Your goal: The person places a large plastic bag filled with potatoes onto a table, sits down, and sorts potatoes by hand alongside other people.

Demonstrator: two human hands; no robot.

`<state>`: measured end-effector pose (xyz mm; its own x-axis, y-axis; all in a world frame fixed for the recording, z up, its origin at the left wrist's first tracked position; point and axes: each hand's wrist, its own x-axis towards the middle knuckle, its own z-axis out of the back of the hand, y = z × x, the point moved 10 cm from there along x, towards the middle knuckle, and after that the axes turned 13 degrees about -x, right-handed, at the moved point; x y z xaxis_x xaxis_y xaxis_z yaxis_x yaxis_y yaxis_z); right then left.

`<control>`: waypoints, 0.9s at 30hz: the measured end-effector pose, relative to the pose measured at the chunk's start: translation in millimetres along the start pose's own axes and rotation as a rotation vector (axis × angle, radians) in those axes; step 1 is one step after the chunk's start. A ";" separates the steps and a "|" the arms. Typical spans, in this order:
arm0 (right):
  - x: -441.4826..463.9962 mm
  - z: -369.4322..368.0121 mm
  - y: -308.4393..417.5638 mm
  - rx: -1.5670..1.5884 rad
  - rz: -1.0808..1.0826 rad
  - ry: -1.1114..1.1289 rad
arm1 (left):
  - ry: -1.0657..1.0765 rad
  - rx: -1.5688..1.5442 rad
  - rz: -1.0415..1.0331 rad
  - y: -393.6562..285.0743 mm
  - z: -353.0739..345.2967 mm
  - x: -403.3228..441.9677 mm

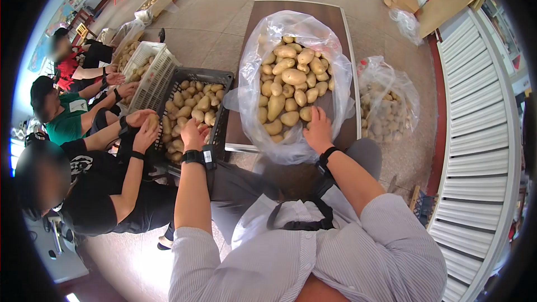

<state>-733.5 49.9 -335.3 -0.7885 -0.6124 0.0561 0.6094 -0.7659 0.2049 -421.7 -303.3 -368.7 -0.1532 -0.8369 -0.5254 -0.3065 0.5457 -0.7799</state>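
Note:
My left hand (194, 135) is over the near right side of a black plastic crate (222, 76), its fingers apart among the potatoes (190, 100) there. No potato is plainly gripped in it. On the low brown table (260, 14), a clear plastic bag (251, 67) lies spread wide around a heap of potatoes (293, 76). My right hand (319, 131) reaches into the near right part of this bag. Its fingers are stretched out beside a potato (305, 113) at the heap's edge; whether they touch it is hard to tell. Dark bands circle both my wrists.
To my left a person in black (100, 184) holds a potato (152, 121) at the crate. Two more people sit farther along, by a white crate (150, 78). Another bag of potatoes (389, 100) stands on the floor right of the table. A white radiator (475, 151) lines the right.

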 end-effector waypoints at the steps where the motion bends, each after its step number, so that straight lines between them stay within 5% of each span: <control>1: -2.6 0.4 -2.0 -0.036 -0.031 0.016 | 0.046 0.022 -0.045 -5.3 -9.8 -9.3; 11: -8.4 -7.9 -18.5 0.032 -0.159 0.095 | 0.236 0.075 -0.073 21.7 -77.0 -88.5; 13: -8.3 -10.3 -31.7 0.253 -0.320 0.095 | 0.307 0.176 -0.032 48.6 -84.1 -93.4; 20: 0.3 -47.4 -42.5 0.831 -0.374 0.027 | 0.460 0.375 0.089 116.9 -96.7 -129.3; 22: -14.6 -52.7 -16.3 1.135 -0.419 0.426 | 0.515 0.390 0.119 129.7 -98.6 -135.8; 27: -23.2 -42.2 32.2 1.280 -0.276 0.540 | 0.555 0.402 0.163 136.4 -105.5 -152.9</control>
<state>-692.1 31.1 -371.3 -0.5624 -0.6963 -0.4460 -0.2815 -0.3459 0.8950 -539.3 -105.3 -358.9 -0.6571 -0.5825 -0.4785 0.1158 0.5492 -0.8277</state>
